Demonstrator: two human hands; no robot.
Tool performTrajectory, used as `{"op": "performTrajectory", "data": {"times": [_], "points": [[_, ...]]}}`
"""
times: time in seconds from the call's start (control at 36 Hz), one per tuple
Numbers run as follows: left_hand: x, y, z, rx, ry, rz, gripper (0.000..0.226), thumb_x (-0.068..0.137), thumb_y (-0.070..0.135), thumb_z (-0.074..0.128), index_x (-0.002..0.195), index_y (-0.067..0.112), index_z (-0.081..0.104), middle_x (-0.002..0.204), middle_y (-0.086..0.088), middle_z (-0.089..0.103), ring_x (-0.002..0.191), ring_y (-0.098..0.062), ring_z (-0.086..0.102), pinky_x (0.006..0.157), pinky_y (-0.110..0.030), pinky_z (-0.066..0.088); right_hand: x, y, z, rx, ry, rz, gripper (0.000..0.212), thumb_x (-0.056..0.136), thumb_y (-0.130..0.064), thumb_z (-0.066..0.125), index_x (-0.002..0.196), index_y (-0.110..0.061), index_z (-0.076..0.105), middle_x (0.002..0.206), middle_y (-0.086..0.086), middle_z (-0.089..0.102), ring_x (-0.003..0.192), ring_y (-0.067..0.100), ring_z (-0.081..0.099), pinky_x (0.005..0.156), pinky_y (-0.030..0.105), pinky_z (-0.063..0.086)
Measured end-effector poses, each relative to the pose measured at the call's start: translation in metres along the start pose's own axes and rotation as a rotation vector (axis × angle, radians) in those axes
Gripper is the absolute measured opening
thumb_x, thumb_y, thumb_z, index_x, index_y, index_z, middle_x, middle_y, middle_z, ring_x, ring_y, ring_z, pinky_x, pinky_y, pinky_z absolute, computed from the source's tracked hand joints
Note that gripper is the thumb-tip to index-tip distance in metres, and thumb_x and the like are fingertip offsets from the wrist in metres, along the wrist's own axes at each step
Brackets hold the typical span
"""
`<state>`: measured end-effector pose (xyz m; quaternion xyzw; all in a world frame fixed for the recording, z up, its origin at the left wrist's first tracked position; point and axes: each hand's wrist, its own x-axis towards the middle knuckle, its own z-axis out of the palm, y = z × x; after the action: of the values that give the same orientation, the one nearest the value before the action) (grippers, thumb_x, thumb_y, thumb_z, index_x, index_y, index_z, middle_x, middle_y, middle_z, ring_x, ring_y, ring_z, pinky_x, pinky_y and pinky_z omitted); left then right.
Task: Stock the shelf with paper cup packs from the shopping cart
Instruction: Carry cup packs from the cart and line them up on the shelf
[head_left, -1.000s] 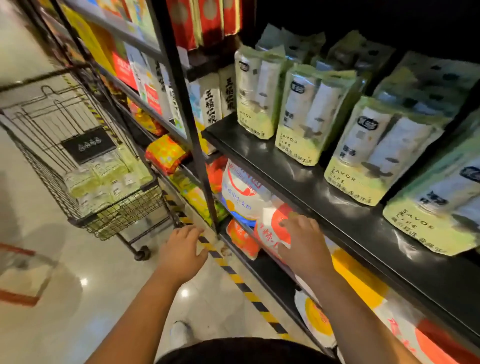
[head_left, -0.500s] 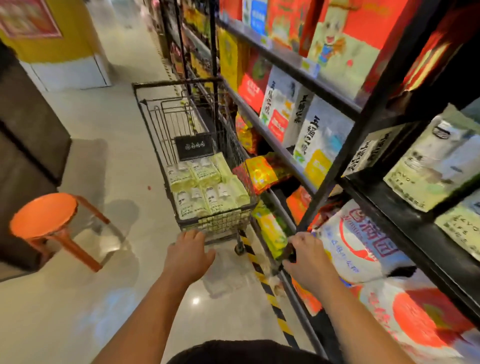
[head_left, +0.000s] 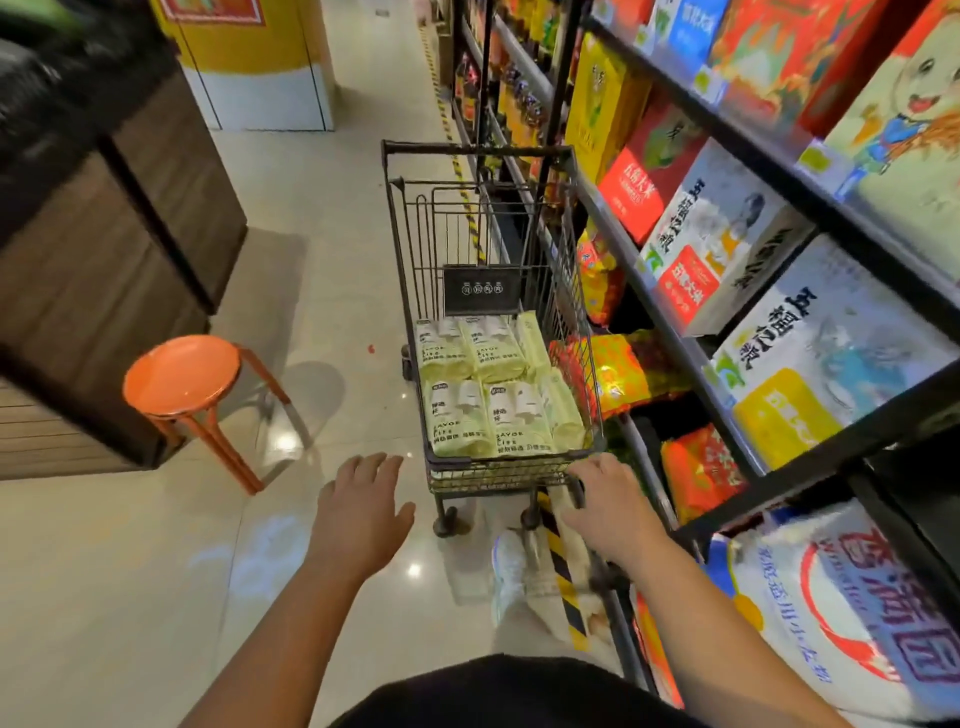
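1. Two hands are in view, both low in the frame and reaching toward the shopping cart (head_left: 493, 475).
2. Your left hand (head_left: 363, 512) is flat with fingers spread, holding nothing. It hovers just left of the cart's near end, not touching it.
3. Your right hand (head_left: 610, 512) is on the cart's near right corner, its fingers (head_left: 592, 467) curled over the basket rim.
4. Paper cup packs (head_left: 483, 395) are pale green and lie in the cart basket at mid-frame. Four lie face up in two rows, and more stand on edge along the right wall.
5. A black sign (head_left: 480, 288) stands upright in the basket, just beyond the packs.
6. The cart is parked beside the shelf (head_left: 670, 322), which runs up the right side of the frame. The visible tiers hold boxes and rice bags (head_left: 857, 613).
7. An orange stool (head_left: 182, 374) stands at left centre, well apart from the cart.
8. Your white shoe (head_left: 506, 571) is below the cart, beside the yellow-black floor tape (head_left: 563, 582).
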<state>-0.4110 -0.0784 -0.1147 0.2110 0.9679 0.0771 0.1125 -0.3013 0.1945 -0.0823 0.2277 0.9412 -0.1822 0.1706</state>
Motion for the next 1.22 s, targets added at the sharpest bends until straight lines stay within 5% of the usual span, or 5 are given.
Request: {"op": "performTrajectory", "data": {"times": [0.42,0.53,0.67,0.81,1.22], "points": [[0.178,0.013,-0.016,0.035,0.010,-0.089,0.070,0.089,0.044,0.059,0.149,0.012,0.044,0.150,-0.009,0.049,0.142,-0.037,0.039,0.111,-0.051,0.041,0.233,-0.011,-0.062,0.056,-0.102,-0.115,0.063,0.092,-0.040,0.065,0.148,-0.022,0.043,0.151,0.006,0.036,0.142,0.027,0.032,0.113,0.039,0.036],[0.229,0.030,-0.013,0.049,0.003,-0.099,0.072,0.085,0.053,0.041,0.139,0.009,0.055,0.138,-0.013,0.060,0.131,-0.041,0.052,0.101,-0.055,0.048,0.285,0.007,-0.078,0.050,-0.146,-0.113,0.062,0.092,-0.037,0.067,0.147,-0.020,0.045,0.151,0.005,0.037,0.142,0.026,0.032,0.112,0.037,0.035],[0.285,0.053,-0.009,0.040,-0.013,-0.169,0.062,0.089,0.039,0.068,0.142,0.012,0.053,0.148,-0.010,0.052,0.143,-0.037,0.038,0.111,-0.057,0.033,0.341,0.024,-0.081,0.077,-0.238,-0.105,0.060,0.093,-0.031,0.064,0.149,-0.020,0.044,0.150,0.005,0.037,0.140,0.026,0.032,0.112,0.038,0.037],[0.326,0.057,0.007,0.042,-0.087,-0.159,0.063,0.085,0.037,0.072,0.140,0.011,0.055,0.143,-0.010,0.056,0.140,-0.037,0.042,0.108,-0.056,0.038,0.379,0.030,-0.076,0.090,-0.281,-0.079,0.059,0.093,-0.029,0.063,0.148,-0.021,0.044,0.148,0.006,0.038,0.140,0.027,0.032,0.112,0.036,0.034],[0.485,0.047,0.091,-0.068,-0.287,-0.107,0.064,0.100,0.039,0.049,0.154,0.010,0.029,0.159,-0.014,0.033,0.147,-0.031,0.025,0.121,-0.038,0.019,0.516,0.015,-0.018,0.039,-0.392,-0.010,0.062,0.094,-0.041,0.061,0.147,-0.014,0.044,0.148,0.012,0.037,0.137,0.030,0.038,0.112,0.034,0.033]]}}
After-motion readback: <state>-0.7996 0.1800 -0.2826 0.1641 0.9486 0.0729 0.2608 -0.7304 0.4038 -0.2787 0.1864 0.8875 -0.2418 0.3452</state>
